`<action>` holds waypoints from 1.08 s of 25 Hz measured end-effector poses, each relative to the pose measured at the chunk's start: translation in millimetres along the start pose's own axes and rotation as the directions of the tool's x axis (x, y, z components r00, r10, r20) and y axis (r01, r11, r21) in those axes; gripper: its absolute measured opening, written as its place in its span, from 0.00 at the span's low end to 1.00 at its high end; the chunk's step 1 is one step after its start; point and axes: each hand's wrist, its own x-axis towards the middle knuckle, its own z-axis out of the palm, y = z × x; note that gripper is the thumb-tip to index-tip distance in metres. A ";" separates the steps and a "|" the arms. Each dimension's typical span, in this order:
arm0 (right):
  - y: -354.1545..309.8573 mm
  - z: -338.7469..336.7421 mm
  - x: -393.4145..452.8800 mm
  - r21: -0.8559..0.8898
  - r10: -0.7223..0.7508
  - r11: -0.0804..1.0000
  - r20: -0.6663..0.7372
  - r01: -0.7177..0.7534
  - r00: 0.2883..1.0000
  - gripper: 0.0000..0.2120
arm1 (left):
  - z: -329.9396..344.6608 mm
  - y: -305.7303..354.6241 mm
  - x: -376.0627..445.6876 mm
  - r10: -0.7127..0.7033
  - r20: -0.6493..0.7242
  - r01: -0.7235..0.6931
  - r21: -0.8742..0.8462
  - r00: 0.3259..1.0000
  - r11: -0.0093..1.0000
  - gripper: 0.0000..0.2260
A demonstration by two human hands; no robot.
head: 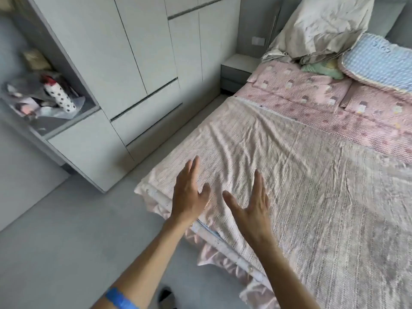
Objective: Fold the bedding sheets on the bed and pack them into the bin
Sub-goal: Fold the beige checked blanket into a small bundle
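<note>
At the bottom edge both forearms are cut off, a blue band on the left one. Above them, at lower centre, the left hand and right hand are spread flat with straight fingers, holding nothing, over the wrinkled pale striped sheet; contact cannot be told. The sheet covers the bed, running off the right edge. At upper right lie pink pillows and a crumpled cream bundle. The shelf clutter at the left is blurred.
</note>
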 end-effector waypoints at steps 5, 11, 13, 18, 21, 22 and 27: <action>-73.6 109.0 46.9 0.056 0.058 0.997 0.042 -0.060 0.997 0.46 | -66.4 -101.3 61.2 -0.009 0.046 0.010 -0.012 0.999 1.000 0.35; -117.6 178.3 106.0 0.170 0.201 0.966 -0.032 -0.192 0.979 0.49 | -112.4 -163.3 140.9 0.066 0.207 -0.060 -0.035 0.976 0.998 0.35; -123.9 199.9 141.8 0.188 0.265 0.951 -0.077 -0.247 0.961 0.51 | -114.8 -178.3 183.4 0.098 0.249 -0.089 -0.046 0.963 0.995 0.36; -121.0 273.9 225.9 0.284 0.400 0.885 -0.054 -0.370 0.915 0.50 | -111.4 -227.5 255.6 0.084 0.379 -0.076 -0.036 0.921 0.996 0.36; -139.1 320.8 277.7 0.330 0.436 0.853 -0.028 -0.404 0.899 0.48 | -128.5 -261.6 311.8 0.072 0.407 -0.066 -0.029 0.911 0.997 0.35; -145.4 333.4 290.5 0.325 0.450 0.850 -0.037 -0.415 0.892 0.47 | -132.7 -274.2 331.9 0.067 0.414 -0.065 -0.017 0.908 0.998 0.34; -157.5 370.4 345.4 0.298 0.511 0.835 -0.106 -0.463 0.853 0.47 | -134.7 -287.0 424.9 0.178 0.523 -0.152 -0.092 0.834 0.984 0.34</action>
